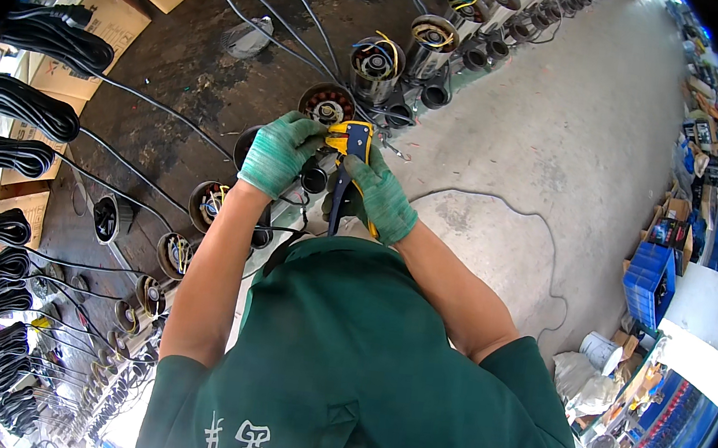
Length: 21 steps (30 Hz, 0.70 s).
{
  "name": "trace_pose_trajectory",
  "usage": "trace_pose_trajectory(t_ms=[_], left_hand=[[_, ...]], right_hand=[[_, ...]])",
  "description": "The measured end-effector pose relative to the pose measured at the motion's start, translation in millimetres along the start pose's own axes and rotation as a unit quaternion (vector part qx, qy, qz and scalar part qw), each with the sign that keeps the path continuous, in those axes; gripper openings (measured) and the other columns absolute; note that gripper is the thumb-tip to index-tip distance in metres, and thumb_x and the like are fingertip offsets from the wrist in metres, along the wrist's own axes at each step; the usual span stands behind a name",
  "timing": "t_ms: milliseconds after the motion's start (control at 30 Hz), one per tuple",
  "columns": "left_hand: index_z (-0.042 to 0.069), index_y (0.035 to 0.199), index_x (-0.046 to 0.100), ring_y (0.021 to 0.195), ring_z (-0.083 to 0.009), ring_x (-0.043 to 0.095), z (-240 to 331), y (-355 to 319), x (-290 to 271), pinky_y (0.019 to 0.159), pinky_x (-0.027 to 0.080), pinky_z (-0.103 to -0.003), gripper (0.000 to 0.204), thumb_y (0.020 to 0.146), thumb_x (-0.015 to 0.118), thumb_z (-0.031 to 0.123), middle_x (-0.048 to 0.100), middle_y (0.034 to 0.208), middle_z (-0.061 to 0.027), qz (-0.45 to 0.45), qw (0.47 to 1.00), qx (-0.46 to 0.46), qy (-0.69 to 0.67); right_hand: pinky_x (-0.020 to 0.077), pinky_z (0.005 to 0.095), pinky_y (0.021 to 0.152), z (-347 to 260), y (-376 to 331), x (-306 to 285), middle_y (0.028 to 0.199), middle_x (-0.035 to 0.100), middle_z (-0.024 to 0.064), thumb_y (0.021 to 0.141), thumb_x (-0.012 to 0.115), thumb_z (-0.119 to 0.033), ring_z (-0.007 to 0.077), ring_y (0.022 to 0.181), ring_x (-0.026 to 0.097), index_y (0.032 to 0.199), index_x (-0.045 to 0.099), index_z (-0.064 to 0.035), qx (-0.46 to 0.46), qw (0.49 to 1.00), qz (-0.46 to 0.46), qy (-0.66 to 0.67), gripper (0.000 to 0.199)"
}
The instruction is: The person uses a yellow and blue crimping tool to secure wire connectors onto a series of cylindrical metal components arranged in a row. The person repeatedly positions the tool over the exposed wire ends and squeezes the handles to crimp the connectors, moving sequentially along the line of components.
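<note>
Well to the left of the left hand (278, 155), coiled black cables (31, 111) lie on cardboard boxes (103, 18), each running a lead toward a motor in the curved row (202, 204) on the dark bench (181, 71), so every unit seems to sit beside its own cord. The left hand, in a green glove, is curled closed around something just beside the tool head (probably a wire end, though the glove hides it), which I judge steadies the piece for the tool. Just below that hand sits a black motor end (314, 176), close enough for its leads to reach.

Touching it to the right, the right hand (382, 198), also gloved, is wrapped shut around the handles of a yellow-and-black stripper (352, 148), head pointing up and away, handles trailing toward the body. Beyond both hands, more motors (375, 65) stand upright with coloured wires sticking out of their open tops. Right of the right hand lies bare concrete floor (563, 141) with a thin cable looped across it.
</note>
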State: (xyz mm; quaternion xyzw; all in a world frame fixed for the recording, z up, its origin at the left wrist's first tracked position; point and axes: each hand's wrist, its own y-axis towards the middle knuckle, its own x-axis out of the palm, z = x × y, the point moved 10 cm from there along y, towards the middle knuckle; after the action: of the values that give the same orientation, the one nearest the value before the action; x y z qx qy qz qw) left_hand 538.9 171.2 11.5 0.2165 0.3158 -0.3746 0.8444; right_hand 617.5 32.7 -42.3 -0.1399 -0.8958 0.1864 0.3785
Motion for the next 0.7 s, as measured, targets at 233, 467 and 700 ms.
trace_pose_trajectory(t_ms=[233,467,700], left_hand=[[0.002,0.112,0.079,0.094,-0.0323,0.074,-0.4,1.1,0.3,0.083,0.059,-0.039,0.026,0.086,0.080,0.003,0.073,0.104,-0.0147,-0.010,1.000,-0.004,0.001],[0.002,0.111,0.078,0.093,-0.0340,0.073,1.9,0.3,0.2,0.083,0.058,-0.040,0.026,0.085,0.081,0.003,0.073,0.104,-0.0152,-0.006,1.000,-0.011,-0.009],[0.003,0.115,0.077,0.094,-0.0343,0.074,-1.2,0.9,2.5,0.083,0.059,-0.040,0.028,0.087,0.080,0.004,0.073,0.104,-0.0154,-0.010,1.000,-0.018,0.023]], right_hand=[[0.0653,0.0348,0.068,0.9,2.2,-0.7,0.107,0.063,0.0023,0.108,0.060,-0.024,0.0157,0.086,0.071,0.156,0.040,-0.0183,-0.009,1.000,0.002,0.003,0.052],[0.0621,0.0467,0.065,6.9,3.1,-22.6,0.096,0.065,0.0130,0.107,0.057,-0.032,0.0297,0.074,0.070,0.138,0.051,-0.0099,0.038,0.994,0.070,-0.073,0.038],[0.0601,0.0574,0.087,-2.2,-20.0,-13.6,0.107,0.068,0.0196,0.104,0.061,-0.032,0.0391,0.095,0.072,0.140,0.051,-0.0074,0.013,0.995,-0.019,0.094,0.044]])
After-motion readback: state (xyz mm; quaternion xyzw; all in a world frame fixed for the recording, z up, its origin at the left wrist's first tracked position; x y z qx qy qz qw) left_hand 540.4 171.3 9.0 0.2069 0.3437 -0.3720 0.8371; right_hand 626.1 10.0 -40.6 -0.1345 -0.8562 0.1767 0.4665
